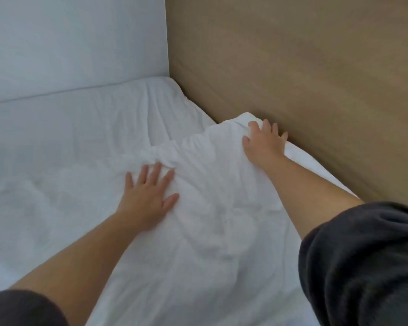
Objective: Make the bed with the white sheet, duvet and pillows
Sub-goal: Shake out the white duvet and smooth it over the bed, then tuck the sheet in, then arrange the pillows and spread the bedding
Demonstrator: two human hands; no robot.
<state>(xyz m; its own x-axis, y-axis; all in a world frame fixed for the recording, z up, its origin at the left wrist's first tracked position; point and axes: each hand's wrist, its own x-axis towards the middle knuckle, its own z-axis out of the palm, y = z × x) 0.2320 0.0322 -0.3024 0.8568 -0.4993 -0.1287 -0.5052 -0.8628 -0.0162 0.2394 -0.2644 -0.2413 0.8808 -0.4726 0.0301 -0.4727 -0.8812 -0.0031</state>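
A crumpled white duvet (pixel 212 208) covers the near and middle part of the bed, its bunched top edge running from centre to the right. My left hand (pixel 149 196) lies flat on the duvet with fingers spread, just below that edge. My right hand (pixel 262 142) rests on the duvet's far right corner, beside the wooden panel, fingers apart and pressing down on the fabric. Beyond the duvet the white sheet (pixel 108 118) is stretched over the mattress up to the far corner. No pillows are in view.
A tan wooden panel (pixel 304 78) runs along the bed's right side. A pale wall (pixel 68 43) stands behind the bed at the far left. My dark sleeves show at the bottom corners.
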